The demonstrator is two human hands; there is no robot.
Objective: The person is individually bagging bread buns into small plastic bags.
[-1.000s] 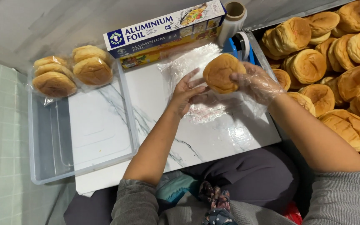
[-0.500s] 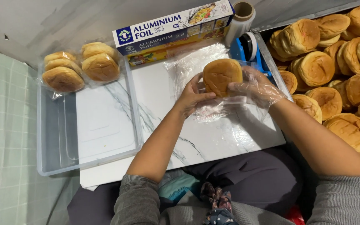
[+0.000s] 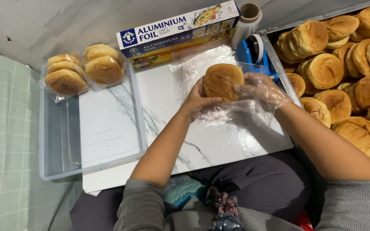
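Both my hands grip one bun (image 3: 222, 81), upper centre of frame: left hand (image 3: 198, 99) bare, right hand (image 3: 260, 89) gloved. Cling film (image 3: 219, 113) under it on the marble board (image 3: 168, 115).

Wrapped buns (image 3: 84, 68) in the tray (image 3: 56, 167) left of the board (image 3: 219, 141); loose buns (image 3: 347, 72) right

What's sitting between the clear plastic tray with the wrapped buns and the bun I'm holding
In the head view, only bare white marble board lies between the clear tray and the held bun.
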